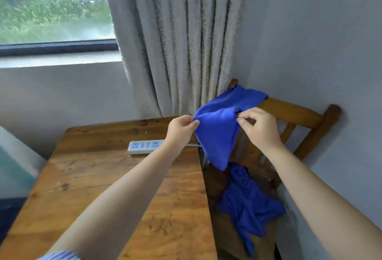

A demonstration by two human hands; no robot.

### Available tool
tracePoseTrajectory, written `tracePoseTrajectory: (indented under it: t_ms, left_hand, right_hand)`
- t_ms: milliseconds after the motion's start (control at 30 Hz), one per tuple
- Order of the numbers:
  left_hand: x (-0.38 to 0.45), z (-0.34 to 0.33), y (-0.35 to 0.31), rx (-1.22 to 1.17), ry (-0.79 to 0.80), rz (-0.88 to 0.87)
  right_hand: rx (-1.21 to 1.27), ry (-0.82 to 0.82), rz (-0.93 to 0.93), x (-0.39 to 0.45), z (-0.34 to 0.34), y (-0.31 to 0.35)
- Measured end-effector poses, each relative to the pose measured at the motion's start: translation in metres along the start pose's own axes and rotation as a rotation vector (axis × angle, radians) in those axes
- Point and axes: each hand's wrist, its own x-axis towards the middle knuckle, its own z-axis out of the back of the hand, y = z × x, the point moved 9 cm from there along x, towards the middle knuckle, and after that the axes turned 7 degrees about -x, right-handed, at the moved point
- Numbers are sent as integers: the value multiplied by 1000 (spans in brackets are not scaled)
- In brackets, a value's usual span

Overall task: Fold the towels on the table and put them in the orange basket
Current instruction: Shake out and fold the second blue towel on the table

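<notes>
- A blue towel (217, 135) is held in the air above the gap between the desk (103, 177) and a wooden chair (306, 119); its lower end hangs down to a point.
- One upper corner is pinched by the left hand (182, 129), thumb and fingers curled on the fabric.
- The opposite upper corner is pinched by the right hand (258, 129).
- The towel's far portion is draped toward the chair back.
- More blue towels (248, 204) are piled, crumpled, on the chair seat.
- A white power strip (144, 146) is laid on the desk, near the far edge.
- A grey curtain (175, 42) and a window (53, 5) are located behind the desk.
</notes>
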Motion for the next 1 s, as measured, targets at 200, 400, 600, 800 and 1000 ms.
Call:
tracePoseTrajectory:
  t_ms: [200,400,600,800,1000]
  left_hand:
    - [-82,112,7,-90,-40,-61]
    - [-138,222,35,-45,-207,-26]
    - [-157,307,81,-39,-385,71]
    - [-144,382,85,-51,-565,40]
    - [-108,447,63,-207,-680,-46]
  right_hand:
    - [142,155,11,-48,-24,105]
    - [321,430,-126,-83,-108,181]
    - [270,582,-91,-103,-191,234]
    - [286,549,-33,-71,-231,268]
    - [412,348,94,-8,-241,308]
